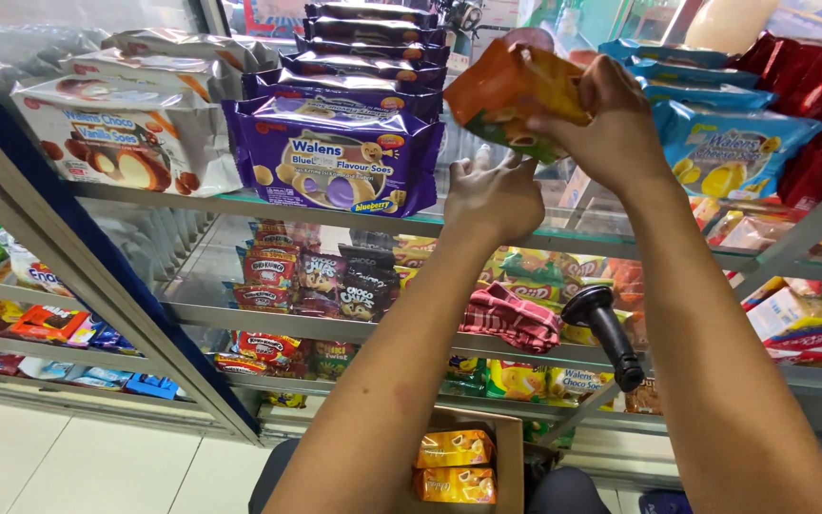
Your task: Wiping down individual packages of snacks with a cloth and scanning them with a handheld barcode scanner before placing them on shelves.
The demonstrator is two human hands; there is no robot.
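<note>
Orange foil catches the light in the upper middle of the frame: that is the orange snack packet [506,95], which your right hand [616,133] holds up in front of the top glass shelf [240,203]. Your right fingers [611,81] are wrapped closed over the packet's right end, thumb underneath. Your left hand [494,195] sits just below the packet, fingers spread open and reaching upward, fingertips close to its lower edge; you cannot tell whether they touch it.

To the left on the same shelf lies a stack of purple biscuit packs [335,162], with white biscuit packs [116,138] beside them in the upper left. Blue packs [734,148] lie on the shelf at the upper right. Lower down, a red checked cloth [516,319] and a black handheld scanner [606,333] rest on the middle shelf. At the bottom centre, a cardboard box [511,457] holds two more orange packets [454,464].
</note>
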